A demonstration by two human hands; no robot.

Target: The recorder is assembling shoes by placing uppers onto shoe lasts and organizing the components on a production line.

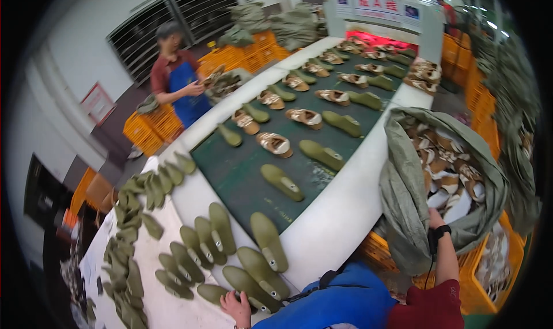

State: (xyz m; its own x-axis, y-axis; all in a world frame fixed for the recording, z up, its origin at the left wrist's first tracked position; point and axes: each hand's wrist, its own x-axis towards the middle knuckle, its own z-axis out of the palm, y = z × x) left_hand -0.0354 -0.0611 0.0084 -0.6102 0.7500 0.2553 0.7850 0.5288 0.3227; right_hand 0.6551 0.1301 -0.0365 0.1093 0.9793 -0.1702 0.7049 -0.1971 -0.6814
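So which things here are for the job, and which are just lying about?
Seem part of the job:
green foot-shaped forms, by the left hand
open grey-green sack of brown-and-white shoes, at the right hand
dark green belt

Just lying about, it seems:
orange crates by the far wall
cloth heaped at the back

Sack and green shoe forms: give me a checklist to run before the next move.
1. Sack open: ok, brown-and-white shoe pieces show inside.
2. Right hand at the sack's near rim: ok.
3. Shoe piece in the right hand's grip: cannot tell, its fingers are mostly hidden.
4. Left hand at the green shoe forms on the near table: ok.
5. Every form on the belt covered: not ok, several lie bare.
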